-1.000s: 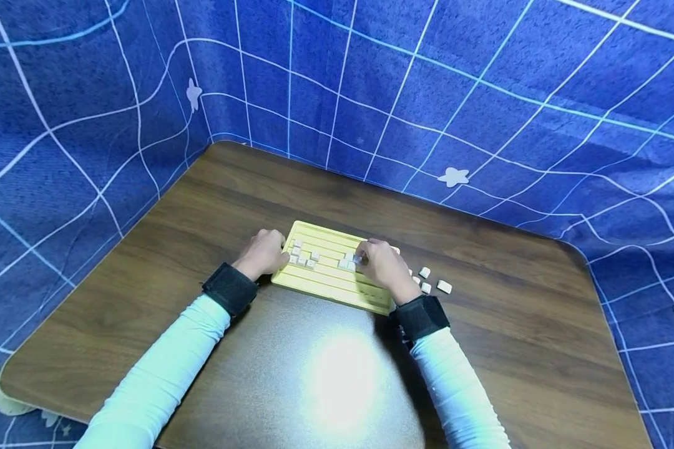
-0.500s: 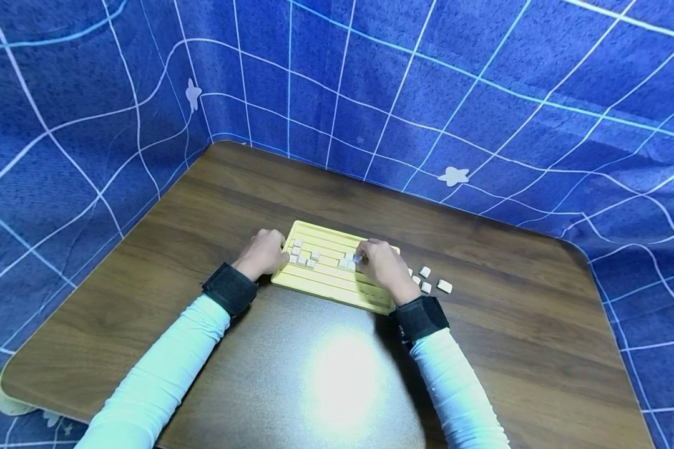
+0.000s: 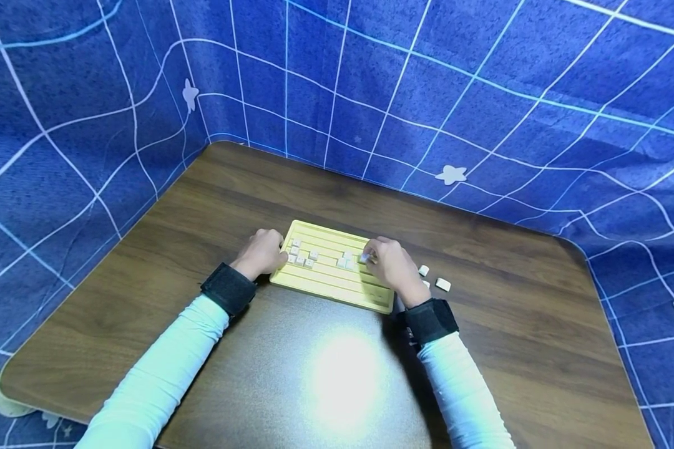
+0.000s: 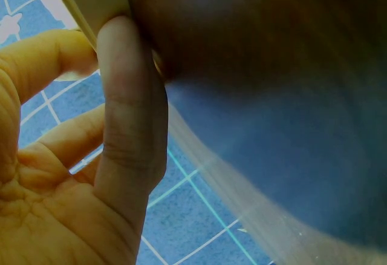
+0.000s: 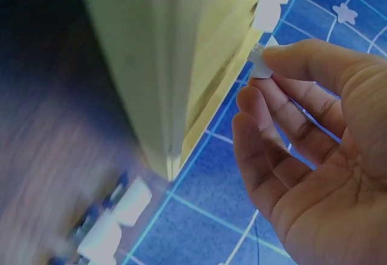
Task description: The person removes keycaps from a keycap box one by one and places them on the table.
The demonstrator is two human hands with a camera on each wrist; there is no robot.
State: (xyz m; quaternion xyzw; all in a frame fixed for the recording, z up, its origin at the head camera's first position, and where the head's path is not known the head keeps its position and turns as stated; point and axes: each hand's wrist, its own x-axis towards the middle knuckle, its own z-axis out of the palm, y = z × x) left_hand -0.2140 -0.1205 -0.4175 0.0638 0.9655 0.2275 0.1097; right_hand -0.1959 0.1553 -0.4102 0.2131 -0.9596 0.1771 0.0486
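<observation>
A yellow ridged tray (image 3: pixel 320 288) lies on the table, bearing several small white keycaps. One group of keycaps (image 3: pixel 300 261) sits near its left end, another group (image 3: pixel 345 260) right of its middle. My left hand (image 3: pixel 260 252) holds the tray's left edge; in the left wrist view, the thumb and a finger pinch the tray's rim (image 4: pixel 100 2). Over the tray's right part, my right hand (image 3: pixel 392 267) pinches a single keycap (image 5: pixel 262 66) between thumb and index finger, its other fingers loosely bent. That keycap is just above the tray, apart from the group left of it.
Loose white keycaps (image 3: pixel 442 284) lie on the wooden table (image 3: pixel 517 324) right of the tray, some of them hidden behind the right hand and wrist. A blue patterned curtain (image 3: pixel 371 81) stands around the table's back and sides.
My right hand has shifted slightly right, carrying the pinched keycap away from the group right of the tray's middle. The left hand keeps its hold on the tray's edge.
</observation>
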